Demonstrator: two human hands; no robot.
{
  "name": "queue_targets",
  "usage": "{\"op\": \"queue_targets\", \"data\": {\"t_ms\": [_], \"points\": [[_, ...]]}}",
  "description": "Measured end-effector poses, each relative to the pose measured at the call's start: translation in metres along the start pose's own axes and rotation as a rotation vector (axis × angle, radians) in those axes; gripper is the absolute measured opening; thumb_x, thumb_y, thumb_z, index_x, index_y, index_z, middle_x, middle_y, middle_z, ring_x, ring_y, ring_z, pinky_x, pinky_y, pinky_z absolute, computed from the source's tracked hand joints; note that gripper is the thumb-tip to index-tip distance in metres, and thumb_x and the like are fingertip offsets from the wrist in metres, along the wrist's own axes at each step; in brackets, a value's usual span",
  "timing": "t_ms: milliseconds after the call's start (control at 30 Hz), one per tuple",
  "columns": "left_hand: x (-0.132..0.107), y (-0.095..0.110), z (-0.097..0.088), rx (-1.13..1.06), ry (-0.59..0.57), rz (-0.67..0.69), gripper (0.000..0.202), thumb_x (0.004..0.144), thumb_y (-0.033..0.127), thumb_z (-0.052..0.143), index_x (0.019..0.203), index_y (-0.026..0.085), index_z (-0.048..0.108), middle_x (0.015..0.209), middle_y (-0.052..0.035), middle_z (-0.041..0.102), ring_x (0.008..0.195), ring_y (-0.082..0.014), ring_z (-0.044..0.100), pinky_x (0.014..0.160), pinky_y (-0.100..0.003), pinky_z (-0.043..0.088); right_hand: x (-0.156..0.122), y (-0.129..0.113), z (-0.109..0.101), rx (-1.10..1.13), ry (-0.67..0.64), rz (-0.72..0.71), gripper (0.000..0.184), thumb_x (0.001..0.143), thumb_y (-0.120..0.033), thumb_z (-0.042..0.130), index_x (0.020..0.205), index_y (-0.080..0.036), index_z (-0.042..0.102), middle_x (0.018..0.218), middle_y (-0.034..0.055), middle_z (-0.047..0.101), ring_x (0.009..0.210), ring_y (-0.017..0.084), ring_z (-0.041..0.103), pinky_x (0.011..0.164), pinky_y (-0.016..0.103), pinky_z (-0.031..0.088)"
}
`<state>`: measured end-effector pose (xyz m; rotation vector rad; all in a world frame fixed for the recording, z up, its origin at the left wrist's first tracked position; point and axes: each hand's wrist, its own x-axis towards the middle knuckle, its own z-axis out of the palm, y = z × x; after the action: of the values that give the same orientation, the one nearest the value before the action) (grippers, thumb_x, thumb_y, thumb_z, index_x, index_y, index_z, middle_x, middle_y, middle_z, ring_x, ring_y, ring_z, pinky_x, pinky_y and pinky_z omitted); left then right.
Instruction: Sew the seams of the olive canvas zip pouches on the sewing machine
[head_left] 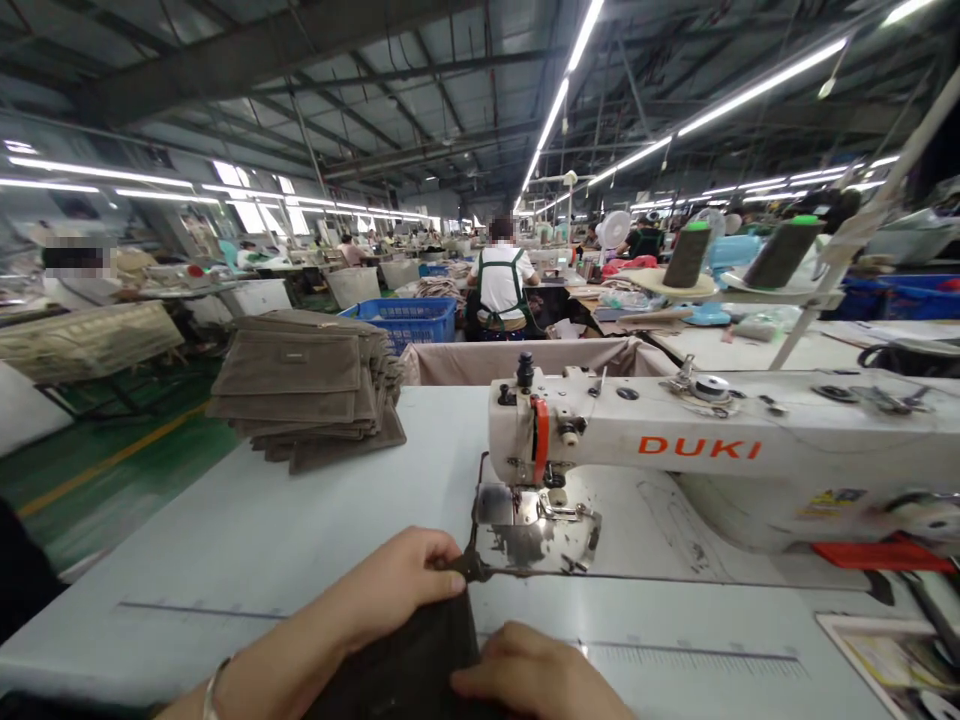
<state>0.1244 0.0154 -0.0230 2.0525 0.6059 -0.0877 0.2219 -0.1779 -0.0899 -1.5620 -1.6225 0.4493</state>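
Observation:
A dark brown fabric piece (420, 655) lies at the table's front edge, its lower part cut off by the picture. My left hand (412, 572) pinches the top corner of it between thumb and fingers, close to the sewing machine's bed. Lower down, my right hand (536, 675) is closed on the right edge of the same piece, some of its fingers hidden. Just beyond my hands stands the white sewing machine (630, 425), marked DUKI in orange. The metal plate (517, 535) under its needle area carries no fabric.
Back left on the table (187, 560) rests a tall stack of brown fabric pieces (307, 385). A cloth-lined bin (517, 360) and a blue crate (409, 318) stand behind. Thread cones (784, 252) sit at right. A co-worker (501, 285) sits ahead, back turned.

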Motion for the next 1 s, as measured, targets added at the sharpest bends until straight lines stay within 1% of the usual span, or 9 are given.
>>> {"op": "queue_targets", "data": {"t_ms": [67,167,333,433,500,633,733,833,1000], "points": [[0.027,-0.008,0.000,0.104,0.058,0.024,0.013,0.070,0.024,0.062,0.076,0.015,0.069,0.065,0.0011,0.061,0.068,-0.0194,0.056,0.061,-0.026,0.037,0.013,0.008,0.000,-0.262,-0.041,-0.043,0.031,0.086,-0.020,0.070,0.115,-0.030,0.069,0.089,-0.0020,0.068,0.071,0.011,0.065,0.064,0.014,0.050],[0.062,-0.014,0.004,0.266,0.158,0.089,0.006,0.071,0.017,0.063,0.074,0.017,0.068,0.073,-0.0012,0.065,0.077,-0.0216,0.058,0.068,-0.028,0.039,0.028,0.018,-0.009,-0.536,-0.007,-0.081,0.025,0.084,-0.017,0.073,0.108,-0.027,0.071,0.083,-0.0004,0.067,0.077,0.017,0.064,0.068,0.022,0.051],[0.102,-0.007,0.009,0.466,0.344,0.161,0.010,0.075,0.019,0.072,0.084,0.018,0.070,0.090,-0.0070,0.066,0.101,-0.0288,0.055,0.087,-0.038,0.039,0.043,0.038,-0.029,-0.617,0.061,-0.089,0.022,0.088,-0.015,0.067,0.109,-0.023,0.070,0.115,0.0067,0.067,0.103,0.027,0.061,0.087,0.039,0.052],[0.122,0.000,0.013,0.523,0.434,0.190,0.021,0.077,0.024,0.075,0.096,0.019,0.070,0.103,-0.0103,0.067,0.109,-0.0334,0.052,0.090,-0.041,0.039,0.048,0.051,-0.041,-0.627,0.044,-0.110,0.025,0.088,-0.010,0.066,0.111,-0.019,0.070,0.113,0.0073,0.069,0.103,0.025,0.063,0.091,0.038,0.052],[0.131,0.003,0.018,0.540,0.444,0.232,0.020,0.084,0.025,0.068,0.102,0.019,0.069,0.106,-0.0105,0.067,0.107,-0.0312,0.055,0.089,-0.038,0.041,0.048,0.056,-0.048,-0.625,0.036,-0.114,0.027,0.088,-0.008,0.065,0.113,-0.017,0.069,0.112,0.0080,0.070,0.104,0.024,0.063,0.092,0.037,0.052],[0.125,0.004,0.027,0.581,0.395,0.340,0.017,0.092,0.020,0.058,0.105,0.019,0.069,0.104,-0.0078,0.069,0.097,-0.0252,0.062,0.084,-0.032,0.045,0.034,0.059,-0.055,-0.603,0.050,-0.130,0.029,0.090,-0.008,0.061,0.118,-0.016,0.067,0.115,0.0073,0.070,0.110,0.023,0.061,0.099,0.037,0.049],[0.105,-0.003,0.032,0.642,0.376,0.414,0.017,0.092,0.018,0.060,0.107,0.018,0.068,0.109,-0.0088,0.068,0.102,-0.0261,0.061,0.089,-0.034,0.045,0.022,0.057,-0.052,-0.568,0.093,-0.149,0.030,0.093,-0.009,0.056,0.120,-0.016,0.065,0.116,0.0067,0.069,0.110,0.023,0.060,0.099,0.037,0.050],[0.090,-0.014,0.036,0.716,0.298,0.513,0.019,0.091,0.010,0.059,0.106,0.018,0.068,0.108,-0.0065,0.068,0.104,-0.0233,0.060,0.096,-0.034,0.043,0.018,0.058,-0.049,-0.518,0.151,-0.176,0.031,0.094,-0.009,0.052,0.122,-0.015,0.064,0.115,0.0075,0.069,0.109,0.023,0.060,0.095,0.038,0.051],[0.093,-0.025,0.038,0.809,0.185,0.643,0.026,0.091,0.006,0.060,0.115,0.017,0.064,0.114,-0.0049,0.068,0.112,-0.0218,0.056,0.104,-0.036,0.040,0.022,0.061,-0.048,-0.492,0.187,-0.228,0.030,0.096,-0.009,0.047,0.120,-0.011,0.064,0.113,0.0112,0.069,0.111,0.026,0.060,0.092,0.041,0.053]]}}
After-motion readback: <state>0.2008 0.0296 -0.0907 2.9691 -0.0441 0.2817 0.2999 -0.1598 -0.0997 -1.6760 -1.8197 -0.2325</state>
